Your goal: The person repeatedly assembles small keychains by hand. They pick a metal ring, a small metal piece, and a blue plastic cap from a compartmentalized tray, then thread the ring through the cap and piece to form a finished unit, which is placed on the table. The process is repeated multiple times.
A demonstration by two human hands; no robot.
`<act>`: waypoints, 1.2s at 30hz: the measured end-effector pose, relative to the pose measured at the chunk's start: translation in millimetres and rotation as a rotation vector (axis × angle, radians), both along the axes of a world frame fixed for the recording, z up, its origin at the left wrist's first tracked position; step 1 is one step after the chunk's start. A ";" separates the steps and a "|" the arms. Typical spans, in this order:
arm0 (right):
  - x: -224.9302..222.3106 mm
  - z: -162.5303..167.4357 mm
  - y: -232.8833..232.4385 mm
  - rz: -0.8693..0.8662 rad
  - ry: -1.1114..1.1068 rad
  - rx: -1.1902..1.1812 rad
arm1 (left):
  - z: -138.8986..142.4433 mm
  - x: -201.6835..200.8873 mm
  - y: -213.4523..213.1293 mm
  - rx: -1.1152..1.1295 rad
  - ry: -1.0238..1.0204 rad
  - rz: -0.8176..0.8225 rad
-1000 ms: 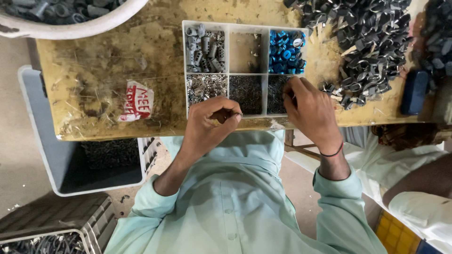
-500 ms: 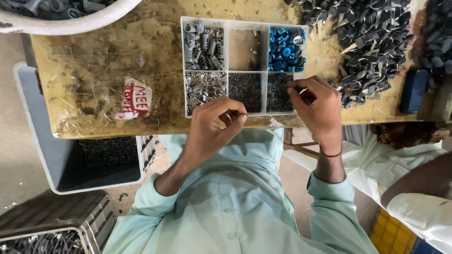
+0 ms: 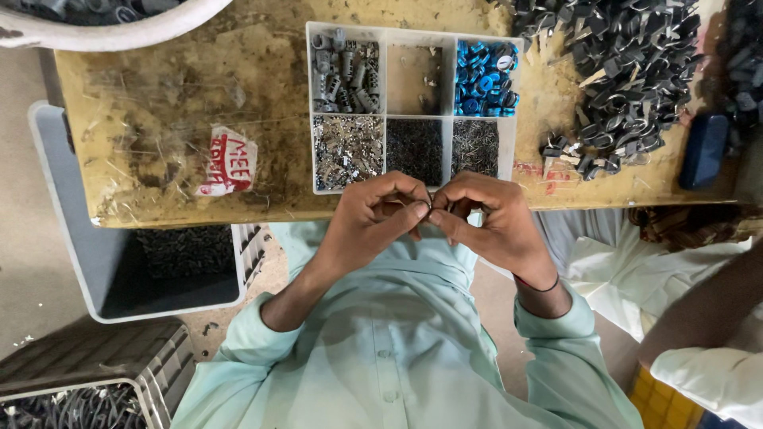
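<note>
Two hands meet just below the compartment tray (image 3: 381, 189): left hand (image 3: 373, 218) and right hand (image 3: 485, 222) pinch fingertips together on a tiny part (image 3: 430, 208), too small to identify. Blue rings (image 3: 483, 78) fill the tray's upper right cell; black pieces (image 3: 628, 71) pile alongside on the table (image 3: 175, 119).

The left hand (image 3: 373, 222) and the right hand (image 3: 485, 226) are brought together in front of the chest, fingertips meeting at the middle. The fingers of both are curled inward and pinched close; what is held between them cannot be made out. Both forearms are bent at the elbows and angled inward.
</note>
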State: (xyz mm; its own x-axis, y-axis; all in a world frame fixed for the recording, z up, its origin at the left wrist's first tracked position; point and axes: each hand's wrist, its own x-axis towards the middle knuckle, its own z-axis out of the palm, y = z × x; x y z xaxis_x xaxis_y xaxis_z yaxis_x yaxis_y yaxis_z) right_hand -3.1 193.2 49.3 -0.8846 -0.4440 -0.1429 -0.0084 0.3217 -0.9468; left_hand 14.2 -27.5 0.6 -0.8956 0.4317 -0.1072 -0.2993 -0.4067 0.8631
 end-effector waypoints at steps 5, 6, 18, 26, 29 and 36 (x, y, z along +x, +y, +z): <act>3.4 5.2 -2.2 -0.069 -0.044 -0.081 | 3.0 2.3 1.9 -0.068 0.055 0.021; 4.0 5.5 -3.1 -0.092 -0.052 -0.109 | 3.2 2.4 2.8 -0.072 0.059 0.027; -0.8 7.5 -6.2 -0.006 0.079 0.058 | 8.3 -0.9 -5.6 -0.072 0.104 0.046; 15.4 -15.1 -18.4 -0.126 0.227 -0.009 | 5.9 -3.3 -6.5 -0.027 0.155 0.116; 19.8 -23.7 -21.7 -0.158 0.621 0.179 | 3.3 -4.4 -9.7 0.061 0.068 0.041; -2.7 -14.0 -14.1 0.089 0.517 0.029 | -3.2 -5.2 -18.3 -0.009 -0.082 -0.051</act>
